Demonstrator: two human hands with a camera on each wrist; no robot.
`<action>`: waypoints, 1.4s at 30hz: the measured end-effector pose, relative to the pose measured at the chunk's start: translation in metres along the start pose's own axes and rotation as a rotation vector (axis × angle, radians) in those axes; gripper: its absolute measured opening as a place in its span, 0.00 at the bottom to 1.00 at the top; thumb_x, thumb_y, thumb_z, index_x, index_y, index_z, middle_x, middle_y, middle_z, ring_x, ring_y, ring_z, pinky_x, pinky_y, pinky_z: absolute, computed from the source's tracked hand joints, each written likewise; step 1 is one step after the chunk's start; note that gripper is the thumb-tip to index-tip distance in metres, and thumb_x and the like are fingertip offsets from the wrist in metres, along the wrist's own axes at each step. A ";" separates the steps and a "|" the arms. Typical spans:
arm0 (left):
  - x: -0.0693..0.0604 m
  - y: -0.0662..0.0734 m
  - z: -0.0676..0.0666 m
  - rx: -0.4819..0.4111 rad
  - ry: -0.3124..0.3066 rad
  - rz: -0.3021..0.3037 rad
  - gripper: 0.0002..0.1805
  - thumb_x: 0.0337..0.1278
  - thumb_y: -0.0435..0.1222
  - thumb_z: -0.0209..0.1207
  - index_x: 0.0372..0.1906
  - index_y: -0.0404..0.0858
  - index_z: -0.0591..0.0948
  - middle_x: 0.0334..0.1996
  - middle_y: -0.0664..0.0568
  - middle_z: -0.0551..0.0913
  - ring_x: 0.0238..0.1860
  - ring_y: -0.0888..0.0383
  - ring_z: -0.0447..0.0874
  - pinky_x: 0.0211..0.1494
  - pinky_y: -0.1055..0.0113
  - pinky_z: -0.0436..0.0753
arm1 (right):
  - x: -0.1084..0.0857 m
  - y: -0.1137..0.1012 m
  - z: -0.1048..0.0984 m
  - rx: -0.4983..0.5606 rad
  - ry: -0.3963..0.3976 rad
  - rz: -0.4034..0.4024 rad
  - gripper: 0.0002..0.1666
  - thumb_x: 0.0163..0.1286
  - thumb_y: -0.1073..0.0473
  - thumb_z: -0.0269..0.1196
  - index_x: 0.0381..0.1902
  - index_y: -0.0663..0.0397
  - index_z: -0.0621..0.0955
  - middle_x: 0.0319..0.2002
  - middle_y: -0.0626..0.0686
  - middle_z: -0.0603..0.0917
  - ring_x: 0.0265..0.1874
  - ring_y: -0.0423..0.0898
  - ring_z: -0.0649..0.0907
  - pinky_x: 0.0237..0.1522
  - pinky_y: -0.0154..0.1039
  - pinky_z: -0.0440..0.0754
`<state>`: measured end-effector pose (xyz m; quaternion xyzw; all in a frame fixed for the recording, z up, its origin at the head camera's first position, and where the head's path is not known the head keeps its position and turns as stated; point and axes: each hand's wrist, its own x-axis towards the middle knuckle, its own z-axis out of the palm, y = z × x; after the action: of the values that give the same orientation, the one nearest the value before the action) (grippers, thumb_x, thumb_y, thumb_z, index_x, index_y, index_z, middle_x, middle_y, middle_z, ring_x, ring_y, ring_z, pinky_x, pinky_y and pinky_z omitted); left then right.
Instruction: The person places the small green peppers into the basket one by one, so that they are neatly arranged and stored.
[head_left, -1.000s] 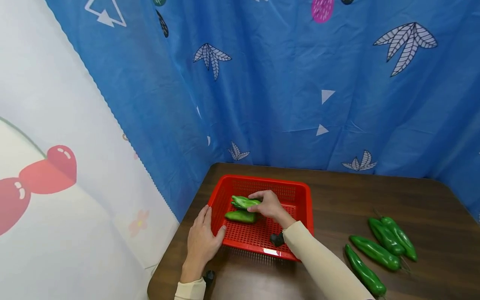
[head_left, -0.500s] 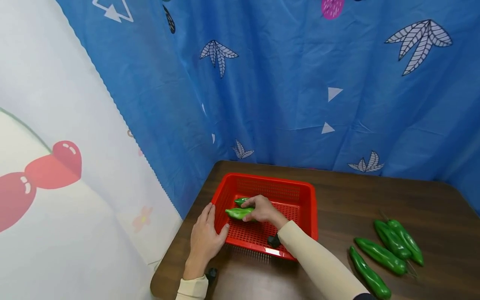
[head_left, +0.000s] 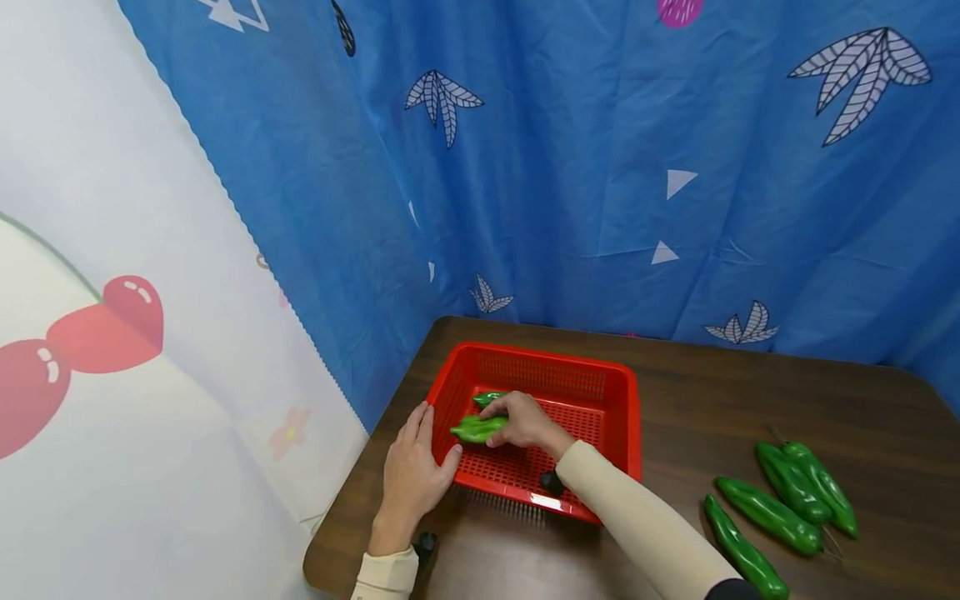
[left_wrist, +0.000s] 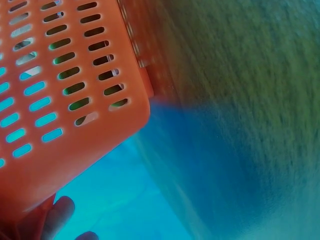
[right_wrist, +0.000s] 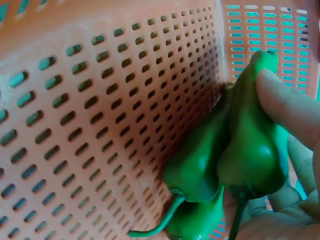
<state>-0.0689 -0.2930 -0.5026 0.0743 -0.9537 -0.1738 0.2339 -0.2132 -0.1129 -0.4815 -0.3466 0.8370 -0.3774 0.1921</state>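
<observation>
Four green peppers [head_left: 768, 515] lie on the bench [head_left: 690, 404]. In the red basket [head_left: 547, 357] the right hand [head_left: 522, 419] pinches another pepper [head_left: 472, 430], apparently against its neighbour [right_wrist: 192, 165]; the left hand [head_left: 412, 475], fingers straight, touches the basket.

Through the head view I'm looking forward and down from above, taking in the whole red basket [head_left: 621, 421], the table [head_left: 675, 408] and the blue curtain [head_left: 570, 167] behind. Through the left wrist view I'm peering, close up, at the basket's slotted wall [left_wrist: 48, 75] from outside. Through the right wrist view I'm facing inside, very near the green peppers [right_wrist: 255, 155]. Head and right wrist are sharing those peppers and the right hand [head_left: 525, 421]; head and left wrist are sharing basket and tabletop.
</observation>
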 end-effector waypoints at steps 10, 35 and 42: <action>0.000 0.001 0.000 0.000 0.012 0.011 0.41 0.53 0.51 0.64 0.70 0.33 0.71 0.71 0.44 0.71 0.62 0.43 0.77 0.55 0.40 0.81 | -0.001 0.004 0.002 -0.045 -0.016 -0.060 0.25 0.48 0.62 0.80 0.46 0.55 0.88 0.45 0.52 0.90 0.47 0.50 0.87 0.52 0.47 0.83; 0.002 0.001 -0.003 -0.001 -0.016 -0.012 0.40 0.56 0.51 0.63 0.71 0.34 0.71 0.72 0.46 0.70 0.63 0.43 0.77 0.56 0.41 0.81 | 0.001 0.009 0.006 -0.143 -0.028 -0.132 0.25 0.45 0.61 0.82 0.44 0.56 0.89 0.44 0.54 0.91 0.49 0.51 0.87 0.55 0.49 0.83; 0.001 0.000 -0.002 -0.003 -0.028 -0.018 0.41 0.55 0.51 0.64 0.72 0.36 0.71 0.72 0.46 0.69 0.63 0.44 0.77 0.57 0.42 0.81 | -0.001 0.013 0.006 -0.121 -0.018 -0.124 0.25 0.45 0.60 0.82 0.44 0.57 0.88 0.43 0.52 0.91 0.46 0.49 0.88 0.51 0.47 0.85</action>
<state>-0.0689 -0.2940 -0.5011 0.0801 -0.9559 -0.1785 0.2191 -0.2144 -0.1091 -0.4948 -0.4120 0.8335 -0.3341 0.1545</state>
